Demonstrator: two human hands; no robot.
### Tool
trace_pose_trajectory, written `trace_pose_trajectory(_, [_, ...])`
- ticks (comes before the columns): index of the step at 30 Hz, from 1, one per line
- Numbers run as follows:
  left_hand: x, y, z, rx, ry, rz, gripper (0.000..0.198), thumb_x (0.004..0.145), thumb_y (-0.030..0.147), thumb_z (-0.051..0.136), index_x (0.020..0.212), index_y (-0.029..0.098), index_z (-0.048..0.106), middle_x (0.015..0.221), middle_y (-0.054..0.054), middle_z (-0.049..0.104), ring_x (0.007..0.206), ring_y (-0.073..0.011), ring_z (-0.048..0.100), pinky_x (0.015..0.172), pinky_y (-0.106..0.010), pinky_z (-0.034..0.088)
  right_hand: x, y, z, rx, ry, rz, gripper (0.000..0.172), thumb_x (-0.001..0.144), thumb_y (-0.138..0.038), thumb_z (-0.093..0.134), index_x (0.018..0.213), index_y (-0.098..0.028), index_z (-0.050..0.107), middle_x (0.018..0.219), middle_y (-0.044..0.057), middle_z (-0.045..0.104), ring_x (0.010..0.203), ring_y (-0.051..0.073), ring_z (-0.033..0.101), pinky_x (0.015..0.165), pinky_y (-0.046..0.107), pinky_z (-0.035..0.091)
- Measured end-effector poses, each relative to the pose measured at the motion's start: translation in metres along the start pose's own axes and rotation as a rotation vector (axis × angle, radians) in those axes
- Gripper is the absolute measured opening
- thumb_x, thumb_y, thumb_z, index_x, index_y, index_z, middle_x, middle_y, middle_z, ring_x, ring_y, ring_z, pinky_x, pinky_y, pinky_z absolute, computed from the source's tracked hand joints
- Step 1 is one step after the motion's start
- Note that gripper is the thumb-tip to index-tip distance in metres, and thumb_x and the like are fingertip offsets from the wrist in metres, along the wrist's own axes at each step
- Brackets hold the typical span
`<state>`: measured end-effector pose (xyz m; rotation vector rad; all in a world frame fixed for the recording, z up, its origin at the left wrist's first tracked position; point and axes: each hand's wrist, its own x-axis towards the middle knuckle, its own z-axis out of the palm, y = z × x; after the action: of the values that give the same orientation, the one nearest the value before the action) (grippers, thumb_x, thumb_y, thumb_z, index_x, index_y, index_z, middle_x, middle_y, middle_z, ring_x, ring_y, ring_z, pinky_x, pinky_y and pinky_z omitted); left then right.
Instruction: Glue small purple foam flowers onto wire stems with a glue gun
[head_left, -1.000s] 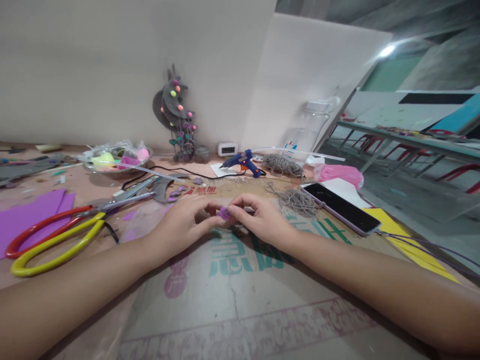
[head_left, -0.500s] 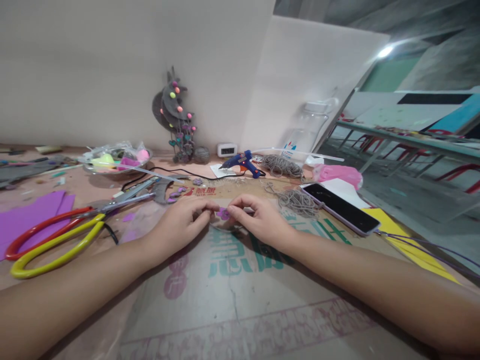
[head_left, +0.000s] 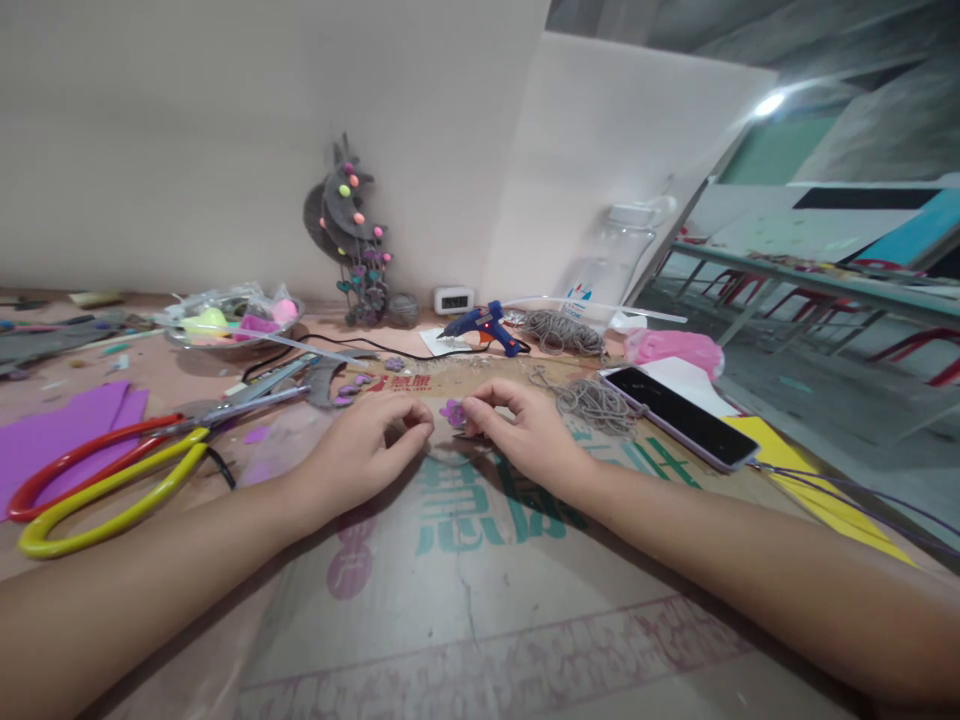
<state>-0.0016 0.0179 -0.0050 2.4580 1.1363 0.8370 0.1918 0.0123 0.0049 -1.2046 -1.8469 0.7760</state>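
Note:
Between the thumb and forefinger of my right hand [head_left: 517, 428] is a small purple flower [head_left: 452, 412], its petals sticking out to the left. My left hand [head_left: 375, 440] is closed in a pinch a short way left of the flower, not touching it. What its fingertips hold, if anything, is too small to make out. A thin grey cord [head_left: 448, 460] seems to curve beneath both hands, over the printed cardboard [head_left: 420, 620]. Several small purple and grey pieces [head_left: 351, 388] lie just beyond my left hand.
At left are scissors [head_left: 112, 490] with red and yellow handles, purple sheets [head_left: 67, 430] and a bowl [head_left: 225, 335]. Behind stand a blue glue gun [head_left: 484, 325], a decorated grey moon [head_left: 349, 210] and a bottle [head_left: 611, 260]. Grey yarn [head_left: 600, 402] and a phone [head_left: 679, 415] lie right.
My hands have come slightly apart. The purple flower, earlier between both hands' fingertips, has moved a little right and up with my right hand, away from my left fingers.

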Motion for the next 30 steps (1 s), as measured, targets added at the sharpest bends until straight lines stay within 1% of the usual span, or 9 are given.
trace_pose_trajectory(4, [0.0001,-0.0005,-0.0005,-0.004,-0.011,-0.006,0.014,0.083,0.019,0.042,0.073,0.018,0.052,0.071,0.001,0.056,0.071,-0.0144,0.051,0.068,-0.027,0.039,-0.0007,-0.0005,0.0011,-0.009,-0.015,0.012,0.02,0.082,-0.033,0.052,0.073,-0.015,0.058,0.067,0.001,0.062,0.061,0.01,0.059,0.059,0.021,0.048])
trace_pose_trajectory(7, [0.0001,-0.0032,0.0003,0.005,0.009,-0.009,0.018,0.084,0.018,0.037,0.07,0.018,0.047,0.069,0.001,0.053,0.069,-0.0144,0.05,0.066,-0.027,0.038,-0.0011,0.0001,0.0015,-0.017,-0.02,0.012,0.021,0.082,-0.033,0.051,0.074,-0.015,0.058,0.066,0.0,0.062,0.061,0.01,0.059,0.058,0.021,0.048])
trace_pose_trajectory(12, [0.001,-0.0061,0.0013,0.051,0.017,-0.027,0.029,0.09,0.025,0.03,0.064,0.018,0.042,0.062,0.001,0.047,0.063,-0.0144,0.047,0.059,-0.027,0.036,-0.001,0.0003,0.0015,-0.031,-0.03,0.002,0.021,0.082,-0.034,0.051,0.074,-0.016,0.058,0.066,0.0,0.061,0.06,0.01,0.058,0.057,0.021,0.047])
trace_pose_trajectory(16, [0.0015,-0.0056,0.0011,0.031,-0.012,0.013,0.031,0.09,0.028,0.034,0.067,0.017,0.051,0.066,0.0,0.055,0.067,-0.0146,0.052,0.064,-0.027,0.038,-0.0014,-0.0005,0.0021,-0.002,-0.029,0.007,0.021,0.082,-0.034,0.051,0.072,-0.016,0.057,0.065,0.0,0.06,0.058,0.01,0.057,0.056,0.021,0.048])
trace_pose_trajectory(18, [0.0015,-0.0058,0.0012,0.006,-0.011,0.038,0.025,0.089,0.028,0.04,0.074,0.018,0.057,0.074,-0.001,0.061,0.072,-0.0152,0.055,0.069,-0.028,0.04,-0.0015,-0.0008,0.0023,-0.004,-0.03,0.005,0.021,0.082,-0.034,0.051,0.072,-0.016,0.057,0.065,0.0,0.059,0.059,0.01,0.057,0.056,0.02,0.048])
trace_pose_trajectory(21, [0.0015,-0.0062,0.0014,-0.025,0.016,0.046,0.015,0.085,0.027,0.048,0.08,0.02,0.061,0.082,-0.001,0.065,0.079,-0.016,0.057,0.075,-0.03,0.041,-0.0015,-0.0009,0.002,-0.019,-0.021,-0.002,0.02,0.081,-0.033,0.051,0.071,-0.017,0.056,0.064,-0.001,0.059,0.059,0.01,0.057,0.056,0.02,0.047])
trace_pose_trajectory(24, [0.0019,-0.005,0.0009,-0.008,0.012,0.037,0.019,0.084,0.03,0.048,0.075,0.019,0.061,0.075,0.0,0.064,0.073,-0.0152,0.057,0.071,-0.029,0.041,-0.0015,-0.0006,0.0016,-0.03,-0.013,-0.013,0.021,0.082,-0.033,0.051,0.071,-0.017,0.057,0.064,-0.001,0.059,0.059,0.01,0.056,0.055,0.02,0.047])
trace_pose_trajectory(28, [0.0025,-0.0023,-0.0003,0.043,-0.056,0.018,0.037,0.089,0.03,0.036,0.061,0.017,0.055,0.06,0.0,0.057,0.062,-0.0137,0.053,0.063,-0.027,0.04,-0.0016,-0.0001,0.0011,-0.012,-0.02,-0.009,0.02,0.082,-0.033,0.051,0.073,-0.016,0.057,0.066,0.0,0.06,0.061,0.01,0.057,0.057,0.021,0.048])
trace_pose_trajectory(30, [0.0025,-0.0018,0.0,0.05,-0.052,0.006,0.036,0.089,0.027,0.035,0.062,0.017,0.055,0.062,0.0,0.057,0.063,-0.0143,0.053,0.064,-0.028,0.04,-0.0016,0.0001,0.0009,0.004,-0.026,-0.002,0.02,0.082,-0.034,0.051,0.073,-0.016,0.057,0.066,0.0,0.06,0.062,0.011,0.058,0.058,0.021,0.048])
